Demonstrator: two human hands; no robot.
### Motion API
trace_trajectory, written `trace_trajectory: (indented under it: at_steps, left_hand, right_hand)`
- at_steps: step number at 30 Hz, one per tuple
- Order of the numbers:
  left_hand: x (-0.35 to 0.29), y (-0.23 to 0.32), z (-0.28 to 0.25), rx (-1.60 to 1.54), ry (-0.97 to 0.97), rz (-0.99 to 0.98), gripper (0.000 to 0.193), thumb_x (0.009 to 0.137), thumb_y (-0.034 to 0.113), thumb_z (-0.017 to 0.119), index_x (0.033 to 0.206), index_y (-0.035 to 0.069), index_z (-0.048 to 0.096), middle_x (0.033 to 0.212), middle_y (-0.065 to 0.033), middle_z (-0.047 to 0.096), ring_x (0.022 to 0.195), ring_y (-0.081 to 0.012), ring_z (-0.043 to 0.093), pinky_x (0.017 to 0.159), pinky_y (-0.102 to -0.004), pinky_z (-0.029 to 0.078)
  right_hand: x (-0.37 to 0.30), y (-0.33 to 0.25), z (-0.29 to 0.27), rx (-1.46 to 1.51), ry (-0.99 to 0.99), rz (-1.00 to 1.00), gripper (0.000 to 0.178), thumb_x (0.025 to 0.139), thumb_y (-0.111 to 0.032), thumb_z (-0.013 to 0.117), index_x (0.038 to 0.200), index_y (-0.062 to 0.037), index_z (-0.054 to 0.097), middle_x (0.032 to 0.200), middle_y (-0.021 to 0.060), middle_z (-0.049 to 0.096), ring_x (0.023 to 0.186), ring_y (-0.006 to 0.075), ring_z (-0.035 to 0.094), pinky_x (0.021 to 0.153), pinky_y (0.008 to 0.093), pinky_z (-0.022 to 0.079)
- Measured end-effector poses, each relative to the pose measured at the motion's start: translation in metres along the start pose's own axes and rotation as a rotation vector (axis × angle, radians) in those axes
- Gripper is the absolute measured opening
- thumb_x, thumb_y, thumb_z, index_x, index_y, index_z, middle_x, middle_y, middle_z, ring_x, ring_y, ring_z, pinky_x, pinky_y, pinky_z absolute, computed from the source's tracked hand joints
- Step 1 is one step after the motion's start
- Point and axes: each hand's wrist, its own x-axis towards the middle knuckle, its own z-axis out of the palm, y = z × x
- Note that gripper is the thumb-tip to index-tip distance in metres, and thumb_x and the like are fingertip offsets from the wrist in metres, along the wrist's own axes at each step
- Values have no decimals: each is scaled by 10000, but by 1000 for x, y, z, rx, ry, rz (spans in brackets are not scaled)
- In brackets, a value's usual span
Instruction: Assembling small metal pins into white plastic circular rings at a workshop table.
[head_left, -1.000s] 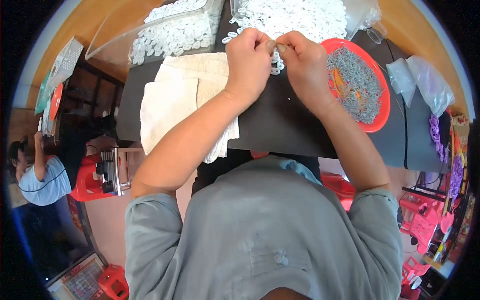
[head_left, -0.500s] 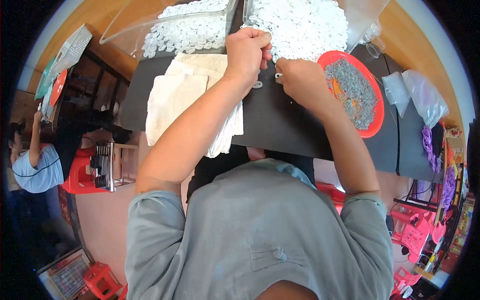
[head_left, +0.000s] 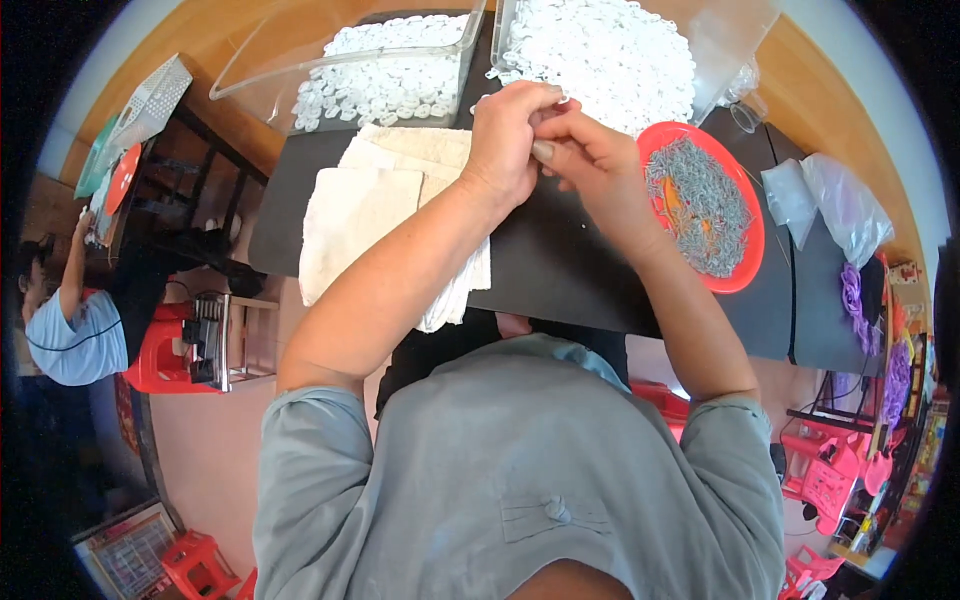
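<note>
My left hand (head_left: 508, 140) is closed above the dark tabletop, fingers curled, with a small white plastic piece (head_left: 564, 99) just showing at its fingertips. Against it, my right hand (head_left: 597, 165) is closed in a pinch, its thumb and fingers meeting the left hand's fingers; what it grips is hidden. Just beyond both hands is a big heap of small white plastic pieces (head_left: 600, 55). A red bowl (head_left: 757, 225) full of small silvery metal pieces (head_left: 705, 190) stands beside my right wrist. Folded cream cloths (head_left: 360, 210) lie under my left forearm.
A clear plastic bin (head_left: 465, 60) with more white oval pieces stands at the far left. Clear plastic bags (head_left: 850, 205) lie on the right, near purple string (head_left: 853, 295). Further left, another person (head_left: 75, 330) works at a rack near red stools (head_left: 170, 340).
My right hand has moved left and up to meet my left hand, which shifted slightly right. The white oval piece on the table beside my left hand no longer shows.
</note>
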Motion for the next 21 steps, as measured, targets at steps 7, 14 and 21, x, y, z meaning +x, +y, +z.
trace_trajectory:
  at_steps: [7,14,21]
  left_hand:
    - [-10,4,8,96,-19,41,192,876,152,534,961,-18,555,870,-157,626,731,-212,613,599,-314,508]
    - [-14,2,14,67,10,68,166,883,131,518,936,-21,557,905,-169,624,781,-216,621,690,-329,526]
    - [-16,2,16,84,42,34,158,878,111,522,926,-33,568,882,-164,634,813,-214,624,716,-330,527]
  right_hand:
    - [2,-14,1,339,-35,421,119,867,-49,620,975,-1,616,794,18,617,673,72,562,574,197,421]
    - [-7,-13,3,329,-1,420,169,855,-31,602,1020,5,597,808,23,617,693,72,565,583,198,423]
    - [-7,-12,7,367,78,308,130,799,-9,640,926,-6,613,718,18,604,644,57,556,552,186,420]
